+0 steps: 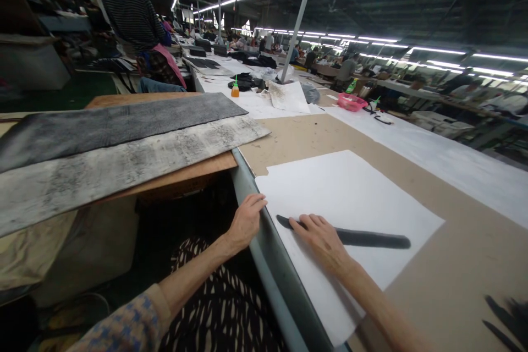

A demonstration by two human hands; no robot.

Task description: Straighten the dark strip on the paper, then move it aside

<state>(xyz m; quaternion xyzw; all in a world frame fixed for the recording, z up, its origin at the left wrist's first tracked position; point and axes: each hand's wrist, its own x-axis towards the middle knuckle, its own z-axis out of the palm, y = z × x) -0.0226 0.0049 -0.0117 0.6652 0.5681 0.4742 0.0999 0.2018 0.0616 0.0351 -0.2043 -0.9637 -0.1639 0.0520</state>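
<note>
A long black strip with rounded ends lies on a white sheet of paper. My right hand is closed over the strip near its left end, thumb and fingers bent down on it; the tip pokes out beyond the thumb. At the table's near edge is my left hand, its fingers pressed together beside the sheet's left edge. What those fingers hold, if anything, I cannot make out.
Black pieces lie at lower right. On the left, a dark grey sheet and a smudged pale sheet cover a wooden board. Farther back are an orange bottle, a pink basket and a standing person.
</note>
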